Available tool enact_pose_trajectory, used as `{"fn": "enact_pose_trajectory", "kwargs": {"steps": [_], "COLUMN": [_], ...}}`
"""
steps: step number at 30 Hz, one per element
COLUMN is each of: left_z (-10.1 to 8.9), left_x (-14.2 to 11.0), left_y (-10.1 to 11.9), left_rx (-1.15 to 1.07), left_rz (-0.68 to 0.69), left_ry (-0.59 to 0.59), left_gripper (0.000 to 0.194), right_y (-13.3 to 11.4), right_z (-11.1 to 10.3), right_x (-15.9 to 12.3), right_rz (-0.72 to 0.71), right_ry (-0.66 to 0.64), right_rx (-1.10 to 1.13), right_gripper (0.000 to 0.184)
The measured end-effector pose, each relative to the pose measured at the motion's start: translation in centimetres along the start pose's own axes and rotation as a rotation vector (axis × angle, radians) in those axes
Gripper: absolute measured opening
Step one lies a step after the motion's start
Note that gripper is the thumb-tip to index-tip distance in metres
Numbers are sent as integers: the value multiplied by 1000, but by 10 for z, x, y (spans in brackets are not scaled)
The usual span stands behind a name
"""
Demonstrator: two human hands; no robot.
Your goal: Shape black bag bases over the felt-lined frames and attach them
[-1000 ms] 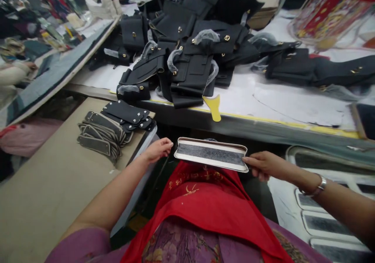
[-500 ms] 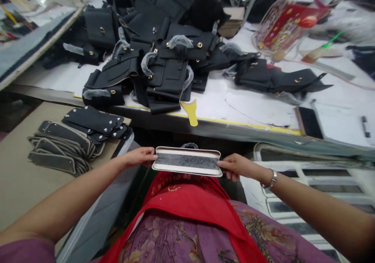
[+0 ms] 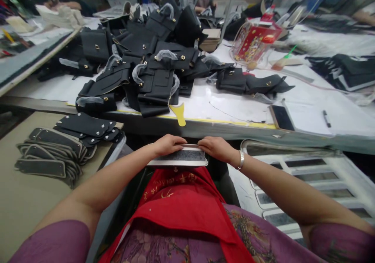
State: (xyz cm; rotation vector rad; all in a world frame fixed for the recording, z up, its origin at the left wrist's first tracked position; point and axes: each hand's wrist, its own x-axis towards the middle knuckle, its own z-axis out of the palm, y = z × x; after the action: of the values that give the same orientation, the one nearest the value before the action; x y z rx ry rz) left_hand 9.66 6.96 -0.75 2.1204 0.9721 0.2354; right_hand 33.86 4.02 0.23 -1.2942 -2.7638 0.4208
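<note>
A long flat bag panel (image 3: 181, 157), grey in the middle with a pale border, lies across my lap above a red apron (image 3: 178, 196). My left hand (image 3: 168, 144) grips its far left edge, fingers curled over it. My right hand (image 3: 215, 148), a silver bracelet at the wrist, grips the far right edge the same way. Both hands sit close together along the panel's far rim. A stack of similar dark panels (image 3: 58, 144) rests on the low brown table (image 3: 26, 200) to my left.
A white worktable (image 3: 240, 107) in front carries a heap of black bag parts (image 3: 152, 68), a yellow scraper (image 3: 178, 114), a phone (image 3: 281, 116), a pen (image 3: 326, 118) and a red-patterned clear bag (image 3: 254, 40). More pale-bordered panels (image 3: 295, 185) lie at my right. Another person's arm (image 3: 63, 5) shows far left.
My hands have slid inward from the panel's ends onto its far edge. The panel has come lower and closer to my lap. The camera has tilted up.
</note>
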Motion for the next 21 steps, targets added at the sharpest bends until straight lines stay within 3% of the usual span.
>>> {"fn": "enact_pose_trajectory", "kwargs": {"steps": [5, 16, 21], "left_z": [2, 9, 10], "left_x": [3, 4, 1], "left_y": [-8, -6, -3], "left_rx": [146, 216, 288], "left_rz": [52, 145, 195], "left_ry": [-9, -130, -150], "left_gripper": [26, 24, 23], "right_y": [-3, 7, 8], "right_z": [-3, -1, 1], "right_x": [2, 1, -2], "right_rz": [8, -123, -218], "right_ry": [-68, -153, -161], "right_rx": [-136, -81, -149], "right_gripper": [28, 29, 21]}}
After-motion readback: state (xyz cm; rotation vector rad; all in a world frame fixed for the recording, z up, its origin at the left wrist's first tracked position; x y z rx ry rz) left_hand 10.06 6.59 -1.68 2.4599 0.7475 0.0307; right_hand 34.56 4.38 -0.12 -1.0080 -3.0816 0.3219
